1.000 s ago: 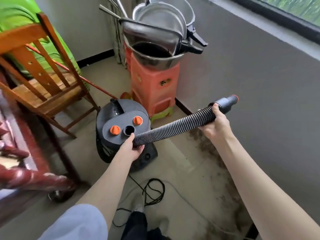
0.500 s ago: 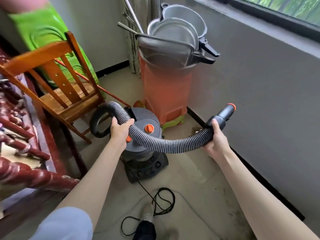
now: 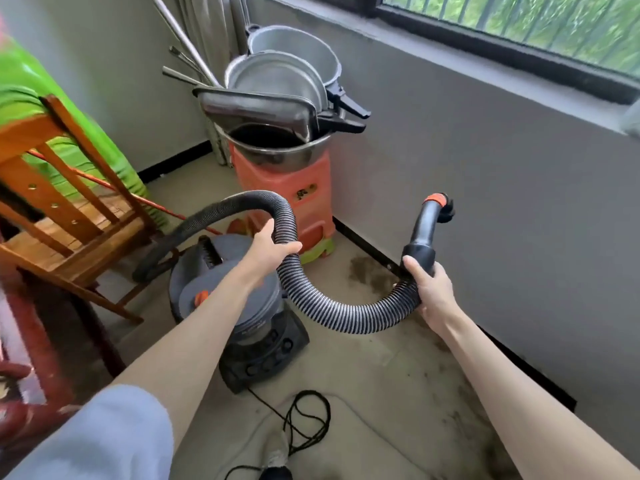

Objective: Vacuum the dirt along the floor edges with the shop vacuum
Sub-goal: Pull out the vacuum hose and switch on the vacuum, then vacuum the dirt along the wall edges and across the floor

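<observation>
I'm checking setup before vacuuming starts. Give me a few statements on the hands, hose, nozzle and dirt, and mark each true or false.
1. Both hands grip the hose. True: left hand, right hand.
2. The nozzle touches the floor. False: it points up, in the air.
3. Dirt lies by the wall's base. True.
4. The vacuum stands on the chair. False: it stands on the floor.

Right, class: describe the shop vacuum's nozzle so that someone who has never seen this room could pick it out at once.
Start at the grey wall under the window, then find the ribbed hose looping from the left hand to the right hand. The nozzle is the smooth black tube rising from the right hand; unlike the ribbed hose, it is rigid and ends in an orange ring.
</observation>
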Available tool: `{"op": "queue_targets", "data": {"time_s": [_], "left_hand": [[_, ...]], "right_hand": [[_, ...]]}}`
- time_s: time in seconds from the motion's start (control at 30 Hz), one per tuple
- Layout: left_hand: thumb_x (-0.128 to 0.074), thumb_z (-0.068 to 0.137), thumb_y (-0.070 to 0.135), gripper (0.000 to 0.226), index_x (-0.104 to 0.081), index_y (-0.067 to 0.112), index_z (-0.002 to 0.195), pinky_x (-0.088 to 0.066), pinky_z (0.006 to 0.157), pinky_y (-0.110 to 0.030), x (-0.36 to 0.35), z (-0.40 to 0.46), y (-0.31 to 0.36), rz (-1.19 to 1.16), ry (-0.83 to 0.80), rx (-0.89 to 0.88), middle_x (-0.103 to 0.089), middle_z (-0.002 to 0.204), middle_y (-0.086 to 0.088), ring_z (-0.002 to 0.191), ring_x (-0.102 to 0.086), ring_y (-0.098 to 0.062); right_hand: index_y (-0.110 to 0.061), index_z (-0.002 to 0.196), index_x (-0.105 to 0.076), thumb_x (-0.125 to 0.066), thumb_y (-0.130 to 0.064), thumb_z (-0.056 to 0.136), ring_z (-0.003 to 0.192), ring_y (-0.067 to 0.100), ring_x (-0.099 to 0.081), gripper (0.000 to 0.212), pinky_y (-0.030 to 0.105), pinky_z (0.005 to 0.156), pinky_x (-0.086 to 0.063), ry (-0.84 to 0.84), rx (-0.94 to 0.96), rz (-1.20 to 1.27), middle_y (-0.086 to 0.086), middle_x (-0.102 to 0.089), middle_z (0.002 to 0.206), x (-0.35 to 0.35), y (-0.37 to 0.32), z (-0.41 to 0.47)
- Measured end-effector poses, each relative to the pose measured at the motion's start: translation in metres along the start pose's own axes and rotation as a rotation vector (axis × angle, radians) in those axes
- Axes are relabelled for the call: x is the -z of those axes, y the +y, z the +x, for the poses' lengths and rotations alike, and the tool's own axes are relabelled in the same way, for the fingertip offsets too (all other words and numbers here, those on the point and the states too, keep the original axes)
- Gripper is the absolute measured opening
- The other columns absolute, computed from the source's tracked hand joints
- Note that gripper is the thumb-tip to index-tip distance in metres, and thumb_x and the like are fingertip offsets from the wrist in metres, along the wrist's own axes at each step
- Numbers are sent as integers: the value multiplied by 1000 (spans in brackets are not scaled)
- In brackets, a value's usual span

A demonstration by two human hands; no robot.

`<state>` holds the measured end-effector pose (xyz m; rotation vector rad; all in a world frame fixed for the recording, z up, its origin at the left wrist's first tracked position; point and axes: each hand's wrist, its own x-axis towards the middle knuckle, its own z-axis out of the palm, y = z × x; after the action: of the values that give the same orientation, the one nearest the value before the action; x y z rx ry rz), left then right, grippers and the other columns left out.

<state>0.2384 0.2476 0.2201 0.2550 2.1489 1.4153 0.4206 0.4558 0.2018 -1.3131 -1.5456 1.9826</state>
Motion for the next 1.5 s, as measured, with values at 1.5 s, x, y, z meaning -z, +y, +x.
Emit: {"op": "queue_targets", "data": {"time_s": [1.5], "left_hand": [[-28,101,33,63,-11,-8,145,-34,96,-35,-305,346,-424,1423,-221,452,-43,140,-19,125,-38,-33]], "right_hand": [[-9,132,-41,-68,-11,87,96,15,-49,52,25,77,-36,-315,-83,-754,0,-48,110,15,371,482]]}}
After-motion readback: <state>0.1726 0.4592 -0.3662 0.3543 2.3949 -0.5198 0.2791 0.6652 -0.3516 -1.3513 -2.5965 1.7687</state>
